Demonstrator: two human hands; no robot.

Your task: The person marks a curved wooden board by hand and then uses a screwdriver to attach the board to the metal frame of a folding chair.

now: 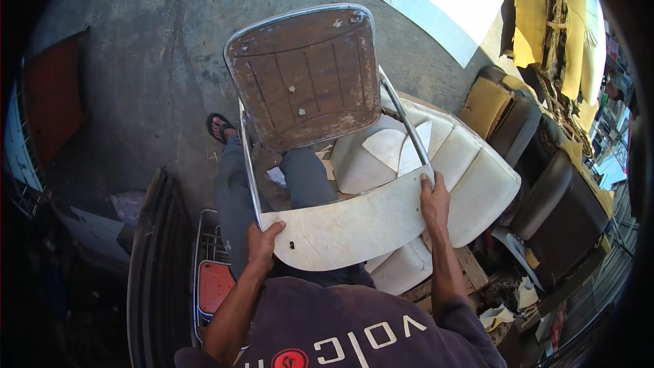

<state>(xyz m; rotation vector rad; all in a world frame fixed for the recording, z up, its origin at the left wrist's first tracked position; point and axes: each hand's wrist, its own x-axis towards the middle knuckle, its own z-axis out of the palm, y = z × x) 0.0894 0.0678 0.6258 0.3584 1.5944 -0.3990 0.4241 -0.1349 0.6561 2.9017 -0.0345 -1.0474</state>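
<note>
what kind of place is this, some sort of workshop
Probably an upholstery or furniture repair workshop. Both hands grip a stripped metal-framed chair with its bare seat base showing, white cushions lie beside it, and worn seats with exposed yellow foam are piled on a concrete floor.

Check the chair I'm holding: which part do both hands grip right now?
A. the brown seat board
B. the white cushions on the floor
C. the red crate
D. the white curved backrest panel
D: the left hand and right hand each clasp an end of the white curved backrest panel, away from the brown seat board.
</note>
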